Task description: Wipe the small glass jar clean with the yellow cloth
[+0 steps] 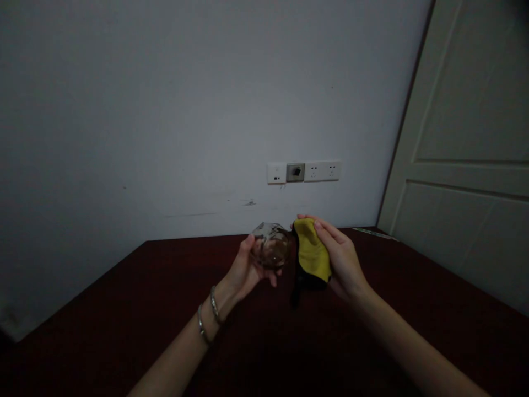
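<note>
My left hand (247,270) is closed around a clear drinking glass (270,245), held tilted on its side above the table. My right hand (341,259) grips a yellow cloth (312,251) with a dark underside that hangs down below the hand. The cloth sits right beside the glass, touching or nearly touching its rim. Two metal bracelets (209,314) circle my left wrist.
A dark red-brown table (124,309) stretches below both arms to the wall. On the grey wall behind is a row of sockets and a switch (303,171). A pale door (467,165) stands at the right.
</note>
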`<act>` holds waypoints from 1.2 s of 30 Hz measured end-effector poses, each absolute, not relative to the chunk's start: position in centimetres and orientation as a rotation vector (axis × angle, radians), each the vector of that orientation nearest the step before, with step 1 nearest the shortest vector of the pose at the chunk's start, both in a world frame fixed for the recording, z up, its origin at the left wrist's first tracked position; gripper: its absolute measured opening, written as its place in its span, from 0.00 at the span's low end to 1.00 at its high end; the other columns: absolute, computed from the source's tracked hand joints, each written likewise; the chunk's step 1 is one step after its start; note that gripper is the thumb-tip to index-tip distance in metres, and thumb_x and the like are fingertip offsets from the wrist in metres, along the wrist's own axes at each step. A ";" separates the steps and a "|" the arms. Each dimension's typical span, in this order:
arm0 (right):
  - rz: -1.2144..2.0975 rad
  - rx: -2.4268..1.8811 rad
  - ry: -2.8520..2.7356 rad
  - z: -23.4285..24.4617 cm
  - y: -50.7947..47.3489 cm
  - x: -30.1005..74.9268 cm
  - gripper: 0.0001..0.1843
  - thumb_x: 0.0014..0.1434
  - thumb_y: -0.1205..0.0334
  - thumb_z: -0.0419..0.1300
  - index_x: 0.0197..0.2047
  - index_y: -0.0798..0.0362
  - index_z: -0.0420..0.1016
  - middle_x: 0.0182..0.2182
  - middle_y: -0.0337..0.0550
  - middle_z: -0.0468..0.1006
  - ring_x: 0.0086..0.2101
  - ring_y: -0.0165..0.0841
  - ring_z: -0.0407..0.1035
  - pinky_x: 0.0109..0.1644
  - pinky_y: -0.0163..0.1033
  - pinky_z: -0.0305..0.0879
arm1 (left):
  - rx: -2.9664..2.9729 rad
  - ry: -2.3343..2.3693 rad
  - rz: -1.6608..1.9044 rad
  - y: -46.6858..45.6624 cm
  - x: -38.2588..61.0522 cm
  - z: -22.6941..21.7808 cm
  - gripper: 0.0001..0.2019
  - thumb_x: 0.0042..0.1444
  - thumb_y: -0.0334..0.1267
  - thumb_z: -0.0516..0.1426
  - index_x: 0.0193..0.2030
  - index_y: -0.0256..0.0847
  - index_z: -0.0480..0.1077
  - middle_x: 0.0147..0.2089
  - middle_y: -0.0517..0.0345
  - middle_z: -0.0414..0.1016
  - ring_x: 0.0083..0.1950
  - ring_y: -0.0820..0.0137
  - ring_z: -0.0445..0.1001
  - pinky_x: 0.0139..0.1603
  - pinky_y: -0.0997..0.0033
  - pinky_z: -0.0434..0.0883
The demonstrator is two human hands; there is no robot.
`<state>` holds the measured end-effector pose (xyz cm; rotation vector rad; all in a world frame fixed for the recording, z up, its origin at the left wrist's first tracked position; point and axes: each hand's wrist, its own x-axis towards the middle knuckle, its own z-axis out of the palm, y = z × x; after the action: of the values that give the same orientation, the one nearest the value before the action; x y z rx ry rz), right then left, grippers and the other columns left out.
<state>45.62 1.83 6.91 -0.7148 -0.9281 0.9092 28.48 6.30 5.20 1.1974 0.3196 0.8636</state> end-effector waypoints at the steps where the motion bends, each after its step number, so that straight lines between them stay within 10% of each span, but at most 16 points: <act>1: 0.931 -0.708 -0.900 7.1 2.0 46.0 0.17 0.52 0.53 0.64 0.42 0.53 0.78 0.44 0.47 0.80 0.39 0.36 0.76 0.41 0.38 0.73 | 1.138 0.310 0.828 6.6 28.7 5.3 0.37 0.43 0.70 0.52 0.40 0.33 0.72 0.30 0.48 0.73 0.24 0.71 0.70 0.16 0.76 0.67; 12: 0.819 -0.732 -0.938 8.1 1.9 47.6 0.16 0.52 0.52 0.64 0.42 0.51 0.79 0.43 0.47 0.80 0.40 0.37 0.76 0.41 0.39 0.74 | 0.894 0.247 0.616 8.2 29.9 3.7 0.47 0.42 0.75 0.43 0.40 0.26 0.73 0.22 0.50 0.70 0.19 0.72 0.66 0.15 0.73 0.66; 36: 0.026 -0.651 -1.840 8.6 -0.6 46.4 0.13 0.58 0.69 0.59 0.47 0.50 0.75 0.49 0.44 0.77 0.49 0.33 0.72 0.54 0.40 0.70 | 1.080 0.293 0.693 5.5 30.0 2.4 0.35 0.54 0.65 0.43 0.36 0.30 0.71 0.21 0.54 0.70 0.16 0.71 0.67 0.15 0.69 0.72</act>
<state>46.43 -0.60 8.61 -0.6508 -1.8404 0.0261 29.95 5.46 2.43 1.0803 0.2930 0.6931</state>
